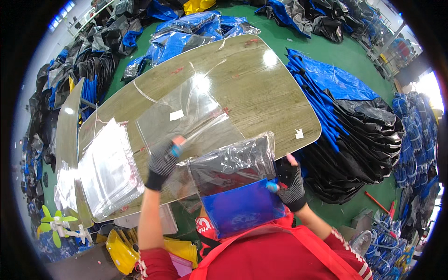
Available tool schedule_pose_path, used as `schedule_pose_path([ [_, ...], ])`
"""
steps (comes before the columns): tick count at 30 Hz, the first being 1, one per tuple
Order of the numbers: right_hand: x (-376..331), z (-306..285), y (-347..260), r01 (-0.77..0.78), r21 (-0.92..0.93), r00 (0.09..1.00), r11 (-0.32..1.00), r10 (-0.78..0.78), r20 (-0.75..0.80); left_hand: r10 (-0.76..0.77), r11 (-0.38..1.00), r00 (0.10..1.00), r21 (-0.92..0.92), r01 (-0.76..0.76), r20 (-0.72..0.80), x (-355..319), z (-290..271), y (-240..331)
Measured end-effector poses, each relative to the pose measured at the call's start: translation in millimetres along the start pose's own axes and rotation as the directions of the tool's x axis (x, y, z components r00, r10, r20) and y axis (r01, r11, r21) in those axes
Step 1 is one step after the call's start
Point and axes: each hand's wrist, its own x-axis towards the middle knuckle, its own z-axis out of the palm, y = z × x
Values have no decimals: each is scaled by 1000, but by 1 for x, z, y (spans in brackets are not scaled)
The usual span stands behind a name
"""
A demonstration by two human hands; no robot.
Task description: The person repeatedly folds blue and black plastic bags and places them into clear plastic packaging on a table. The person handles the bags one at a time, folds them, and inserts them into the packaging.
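Observation:
My right hand point(290, 184), in a black and grey work glove, grips the right edge of a clear plastic package point(242, 186) with folded blue and black sheeting inside. The package is tilted against the table's near edge, close to my body. My left hand point(162, 163), gloved alike with bare or blue-wrapped fingertips, hovers at the near left edge of a flat clear plastic bag point(158, 126). Its thumb and forefinger are a little apart, with nothing visible between them. A stack of clear bags point(109, 163) lies to its left.
The wood-patterned table point(261, 88) has rounded corners. Blue wrapped packages point(186, 35) are piled beyond it on the green floor. Large black and blue sheeting bundles point(350, 135) lie at the right. A small green-bladed fan point(58, 221) stands at the lower left, near yellow folded material point(122, 252).

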Motion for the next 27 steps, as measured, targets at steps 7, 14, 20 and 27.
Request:
schedule_pose_path([
  [7, 44, 6, -10, -454, 88, 773, 887, 343, 534, -198, 732, 943, 599, 324, -269, 124, -97, -149],
  [14, 307, 51, -64, 237, 179, 920, 955, -280, 274, 176, 233, 887, 894, 383, -427, 57, -125, -230],
  [20, 313, -276, 114, -475, -862, 869, 176, -62, -491, 423, 120, 775, 877, 465, -469, 0, -107, -170],
  [27, 285, -369, 101, -543, -840, 836, 16, -85, -542, 165, 685, 894, 700, 199, -416, 35, -64, -64],
])
